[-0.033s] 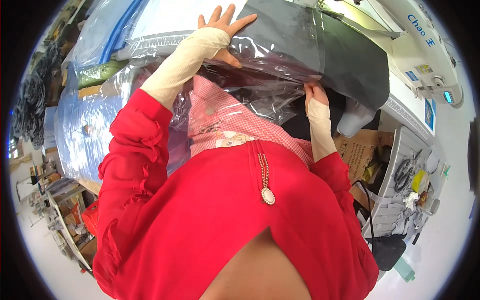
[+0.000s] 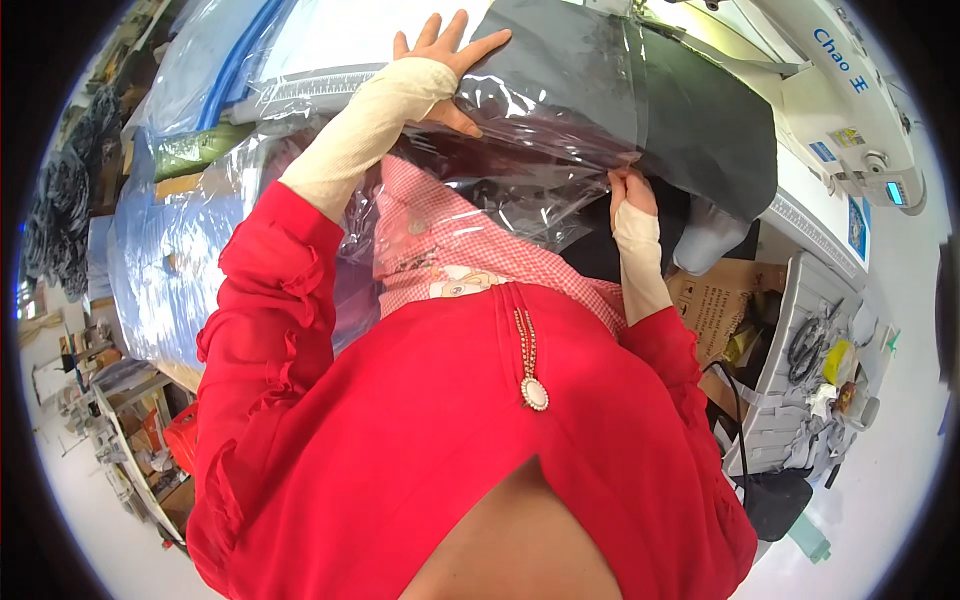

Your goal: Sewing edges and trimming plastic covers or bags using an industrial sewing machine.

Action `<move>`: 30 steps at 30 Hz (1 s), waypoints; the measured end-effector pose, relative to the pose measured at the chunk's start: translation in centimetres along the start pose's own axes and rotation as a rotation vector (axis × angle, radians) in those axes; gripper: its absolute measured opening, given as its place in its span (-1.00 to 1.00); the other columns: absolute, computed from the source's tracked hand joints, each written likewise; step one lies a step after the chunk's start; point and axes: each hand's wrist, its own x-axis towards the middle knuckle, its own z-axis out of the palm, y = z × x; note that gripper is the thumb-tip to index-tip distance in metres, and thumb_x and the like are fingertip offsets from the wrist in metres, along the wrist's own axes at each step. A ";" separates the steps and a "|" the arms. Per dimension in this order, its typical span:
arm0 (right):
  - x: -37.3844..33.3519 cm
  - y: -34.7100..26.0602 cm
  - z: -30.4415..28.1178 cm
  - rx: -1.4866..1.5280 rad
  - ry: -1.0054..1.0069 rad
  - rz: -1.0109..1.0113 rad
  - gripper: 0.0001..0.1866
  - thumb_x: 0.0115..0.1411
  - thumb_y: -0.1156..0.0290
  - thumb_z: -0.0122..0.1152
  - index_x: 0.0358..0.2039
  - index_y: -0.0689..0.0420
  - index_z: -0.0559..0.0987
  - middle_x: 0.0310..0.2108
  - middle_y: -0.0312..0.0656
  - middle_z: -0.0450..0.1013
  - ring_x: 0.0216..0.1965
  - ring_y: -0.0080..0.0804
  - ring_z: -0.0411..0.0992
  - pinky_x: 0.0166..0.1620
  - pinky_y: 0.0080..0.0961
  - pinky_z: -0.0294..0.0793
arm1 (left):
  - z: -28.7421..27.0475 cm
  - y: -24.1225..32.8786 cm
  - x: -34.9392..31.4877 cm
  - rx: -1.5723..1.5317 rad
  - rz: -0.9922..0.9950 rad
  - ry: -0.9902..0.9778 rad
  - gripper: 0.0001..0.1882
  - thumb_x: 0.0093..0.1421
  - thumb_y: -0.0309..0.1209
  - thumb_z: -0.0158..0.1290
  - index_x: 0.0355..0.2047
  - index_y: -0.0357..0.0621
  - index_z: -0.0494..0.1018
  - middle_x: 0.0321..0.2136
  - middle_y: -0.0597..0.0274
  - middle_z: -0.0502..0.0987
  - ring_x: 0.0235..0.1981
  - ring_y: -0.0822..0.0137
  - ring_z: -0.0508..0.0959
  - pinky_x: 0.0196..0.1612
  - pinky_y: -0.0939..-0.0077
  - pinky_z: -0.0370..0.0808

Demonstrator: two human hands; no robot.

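A dark grey sheet of material (image 2: 560,70) lies over the machine table, with clear plastic film (image 2: 540,205) along its near side and hanging towards my lap. My left hand (image 2: 452,62) lies flat with fingers spread at the grey sheet's left edge, pressing on it and the film. At the near edge, further right, the fingers of my right hand (image 2: 635,192) pinch the clear film close to where it meets the grey sheet. Pale knitted cuffs cover both wrists. A pink checked apron (image 2: 450,225) shows through the film below my hands.
A white sewing machine (image 2: 845,100) stands at the right. Below it are a cardboard box (image 2: 725,310) and a grey bin (image 2: 770,400) with scraps. Folded clear bluish plastic (image 2: 180,270) is piled at the left. A ruler strip (image 2: 310,85) runs along the table edge.
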 end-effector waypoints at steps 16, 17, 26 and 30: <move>-2.2 -4.5 -2.6 1.322 -0.268 0.890 -0.57 0.17 0.15 0.01 -0.04 0.13 0.29 -0.17 -0.12 0.38 -0.16 -0.36 0.39 -0.04 -0.50 0.34 | 1.1 -0.5 0.7 -0.009 0.070 0.018 0.24 -0.50 -0.02 0.38 0.20 0.57 -0.14 0.23 -0.03 -0.12 0.23 -0.20 -0.10 0.08 -0.39 -0.05; -1.7 -4.1 -3.0 1.442 -0.438 1.080 -0.47 0.19 0.02 -0.10 0.02 0.15 0.26 -0.05 0.02 0.35 -0.10 -0.27 0.39 -0.05 -0.44 0.37 | 1.0 -0.4 0.7 -0.008 0.060 0.002 0.25 -0.50 -0.02 0.38 0.20 0.57 -0.15 0.23 -0.04 -0.13 0.23 -0.20 -0.11 0.08 -0.39 -0.05; -4.9 0.9 1.6 0.698 -0.345 0.555 -0.82 0.05 0.36 0.17 -0.39 0.21 0.52 -0.53 -0.22 0.49 -0.47 -0.53 0.44 -0.38 -0.53 0.40 | -0.8 0.3 0.8 -0.033 0.018 -0.099 0.27 -0.52 -0.03 0.38 0.21 0.55 -0.16 0.23 -0.08 -0.17 0.24 -0.19 -0.14 0.09 -0.39 -0.07; -2.9 2.5 1.0 0.366 -0.492 0.339 -0.84 0.03 0.38 0.21 -0.40 0.18 0.50 -0.56 -0.20 0.46 -0.56 -0.52 0.38 -0.41 -0.61 0.36 | -0.7 0.7 0.3 -0.048 -0.005 -0.112 0.22 -0.46 -0.06 0.37 0.21 0.51 -0.15 0.23 -0.10 -0.14 0.23 -0.18 -0.11 0.09 -0.35 -0.05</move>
